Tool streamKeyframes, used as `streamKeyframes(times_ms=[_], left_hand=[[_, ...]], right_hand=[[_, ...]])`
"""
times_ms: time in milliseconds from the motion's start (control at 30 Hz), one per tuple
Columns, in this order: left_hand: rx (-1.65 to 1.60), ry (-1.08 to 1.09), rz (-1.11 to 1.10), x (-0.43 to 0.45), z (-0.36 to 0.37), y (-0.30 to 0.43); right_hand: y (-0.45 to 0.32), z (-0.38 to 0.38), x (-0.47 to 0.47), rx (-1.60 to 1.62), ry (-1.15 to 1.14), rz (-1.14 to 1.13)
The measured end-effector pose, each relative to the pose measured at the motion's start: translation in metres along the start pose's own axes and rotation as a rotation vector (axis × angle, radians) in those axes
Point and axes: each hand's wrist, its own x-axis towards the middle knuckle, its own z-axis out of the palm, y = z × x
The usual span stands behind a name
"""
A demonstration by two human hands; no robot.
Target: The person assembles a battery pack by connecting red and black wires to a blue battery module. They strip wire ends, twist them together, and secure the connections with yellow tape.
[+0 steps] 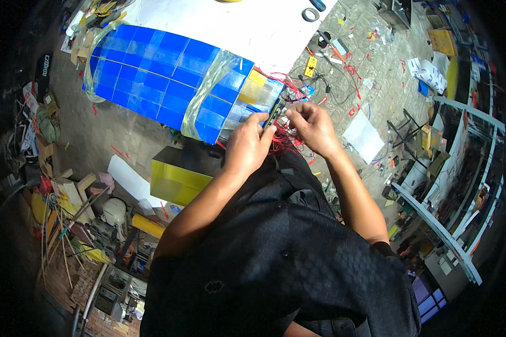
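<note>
A narrow dark circuit board (271,115) is held on edge at the near end of a large blue battery pack (164,80). My left hand (246,145) grips the board between thumb and fingers. At the board's right side, my right hand (314,126) pinches a small white connector (283,110); whether it sits in the board is too small to tell. Thin red wires (283,141) hang in a tangle below both hands. The pack's blue cells stand in rows, bound with clear tape bands (206,90), and yellowish tape (253,87) covers part of its near end.
The pack lies partly on a white tabletop (236,29), where a tape roll (310,14) rests near the right edge. A black-and-yellow box (181,175) stands below left. On the littered floor are a yellow power strip (310,66), cables and a white sheet (364,134).
</note>
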Motion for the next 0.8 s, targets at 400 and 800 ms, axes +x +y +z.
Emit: streamKeyframes(times_ms=[400, 800], left_hand=[[0.074, 0.023, 0.036, 0.002, 0.002, -0.005], [0.040, -0.023, 0.038, 0.005, -0.002, -0.006]], right_hand=[[0.029, 0.018, 0.019, -0.164, 0.134, 0.063], [0.002, 0.009, 0.039, -0.402, 0.017, 0.245]])
